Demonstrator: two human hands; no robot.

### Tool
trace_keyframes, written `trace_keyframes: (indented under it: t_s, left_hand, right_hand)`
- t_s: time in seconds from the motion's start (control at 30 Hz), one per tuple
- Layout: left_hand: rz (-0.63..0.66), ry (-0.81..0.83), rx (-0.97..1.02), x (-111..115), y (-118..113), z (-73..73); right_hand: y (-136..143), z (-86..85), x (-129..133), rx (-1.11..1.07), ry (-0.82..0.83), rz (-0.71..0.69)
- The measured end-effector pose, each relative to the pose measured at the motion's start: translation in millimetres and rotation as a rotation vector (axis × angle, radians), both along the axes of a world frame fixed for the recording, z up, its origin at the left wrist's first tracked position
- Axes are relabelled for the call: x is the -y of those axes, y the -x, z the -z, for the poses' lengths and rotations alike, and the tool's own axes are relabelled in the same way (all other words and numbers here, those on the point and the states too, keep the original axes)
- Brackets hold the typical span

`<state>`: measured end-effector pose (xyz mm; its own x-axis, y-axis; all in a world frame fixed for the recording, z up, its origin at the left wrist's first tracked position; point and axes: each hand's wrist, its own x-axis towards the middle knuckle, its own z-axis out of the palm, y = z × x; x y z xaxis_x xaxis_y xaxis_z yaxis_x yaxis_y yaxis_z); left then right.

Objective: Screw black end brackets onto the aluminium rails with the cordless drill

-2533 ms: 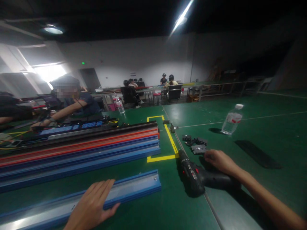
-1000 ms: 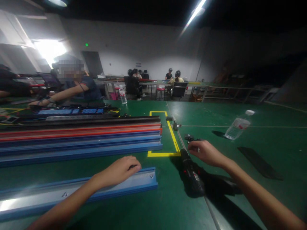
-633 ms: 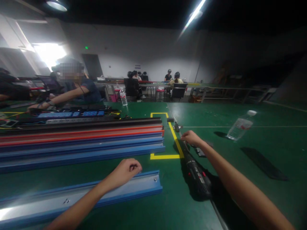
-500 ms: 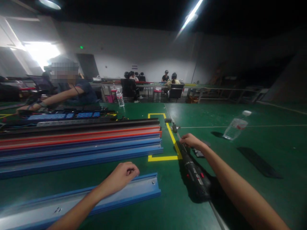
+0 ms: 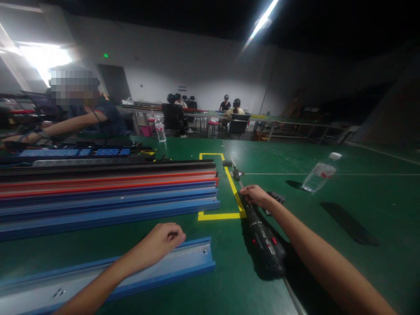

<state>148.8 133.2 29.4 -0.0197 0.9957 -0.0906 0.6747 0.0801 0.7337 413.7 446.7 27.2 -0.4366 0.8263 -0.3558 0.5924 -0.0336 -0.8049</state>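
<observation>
My left hand (image 5: 164, 238) is curled closed above a single blue-edged channel profile (image 5: 200, 258). What its fingers hold, if anything, is hidden. A black electric screwdriver (image 5: 266, 245) with red buttons lies on the green table, its narrow end pointing away from me. At that narrow end is my right hand (image 5: 256, 195), fingers pinched together; whether they grip the tool's tip or something small there I cannot make out. Small dark parts (image 5: 236, 174) lie just beyond the fingertips. Beside the right wrist, partly covered by it, sits another dark object (image 5: 276, 197).
Blue, red and black profiles (image 5: 108, 205) lie stacked at left, near a yellow tape outline (image 5: 219, 216). A water bottle (image 5: 320, 174) and a dark flat strip (image 5: 349, 222) are at right. Another bottle (image 5: 160, 130) stands at the far edge. A co-worker (image 5: 108, 118) reaches across at left.
The whole view has shifted slightly, so the table items appear a little further left. Both hands keep nearly the same places and closed shapes; the screwdriver stays lying on the table.
</observation>
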Motion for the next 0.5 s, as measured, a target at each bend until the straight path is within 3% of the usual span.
trace_keyframes:
  t_s: [0.5]
  left_hand:
    - [-0.029,0.008,-0.020,2.2,-2.1,-5.2]
  right_hand:
    - [1.9,-4.4,2.2,-0.001,0.070,0.017]
